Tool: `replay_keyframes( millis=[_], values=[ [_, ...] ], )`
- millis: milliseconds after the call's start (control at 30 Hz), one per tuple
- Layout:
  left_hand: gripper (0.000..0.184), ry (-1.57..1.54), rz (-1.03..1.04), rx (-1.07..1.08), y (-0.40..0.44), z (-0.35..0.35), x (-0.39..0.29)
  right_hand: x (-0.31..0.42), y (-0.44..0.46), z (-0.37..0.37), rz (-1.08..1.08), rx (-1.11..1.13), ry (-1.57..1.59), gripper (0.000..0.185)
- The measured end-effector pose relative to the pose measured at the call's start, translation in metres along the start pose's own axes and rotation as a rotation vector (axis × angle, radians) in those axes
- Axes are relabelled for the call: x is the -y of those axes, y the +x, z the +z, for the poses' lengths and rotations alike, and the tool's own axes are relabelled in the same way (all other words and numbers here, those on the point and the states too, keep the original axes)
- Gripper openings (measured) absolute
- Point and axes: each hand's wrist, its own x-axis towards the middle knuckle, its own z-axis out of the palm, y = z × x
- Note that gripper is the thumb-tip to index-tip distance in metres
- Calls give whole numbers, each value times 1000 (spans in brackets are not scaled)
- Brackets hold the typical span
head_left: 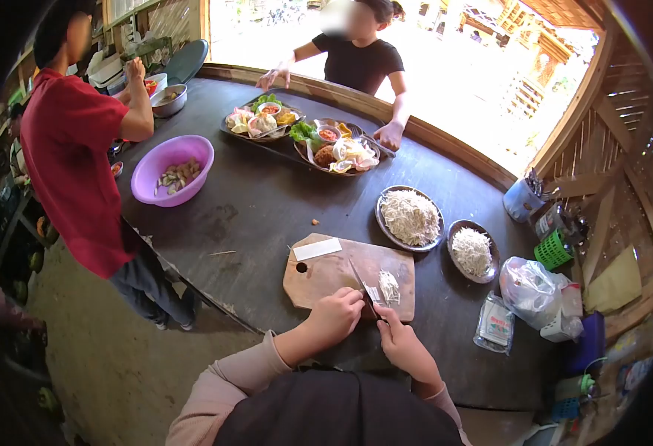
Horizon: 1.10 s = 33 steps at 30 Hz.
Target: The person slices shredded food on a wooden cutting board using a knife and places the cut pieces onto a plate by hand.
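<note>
My right hand [399, 336] is closed round the handle of a knife [362, 280], whose blade points away from me over the wooden cutting board [319, 286]. Just left of the blade, my left hand [339, 311] has its fingers bent together near the board's front edge; what they hold is too small to make out. Thin white strips [389, 288] lie on the board to the right of the knife. A flat white rectangular piece [317, 249] rests at the board's back left, above the round hole.
Behind the board's right side are two bowls of white shreds [410, 217] [471, 251]. A purple basin [144, 167] stands left. Food trays [294, 149] lie at the back, by a person in black. Another person in red stands left. Plastic bags [527, 286] lie right.
</note>
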Motion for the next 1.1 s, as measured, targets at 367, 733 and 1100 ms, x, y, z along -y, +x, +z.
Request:
replay_keyframes(
  millis=[367,733,1100],
  values=[
    [13,7,28,9,1,-4,-2,10,-2,-8,73,50,-28,34],
    [11,-48,14,71,0,2,-1,13,-3,-12,51,70,-43,33],
    [14,-48,-15,38,-3,8,-2,-1,-4,-4,-67,24,-49,33]
  ],
)
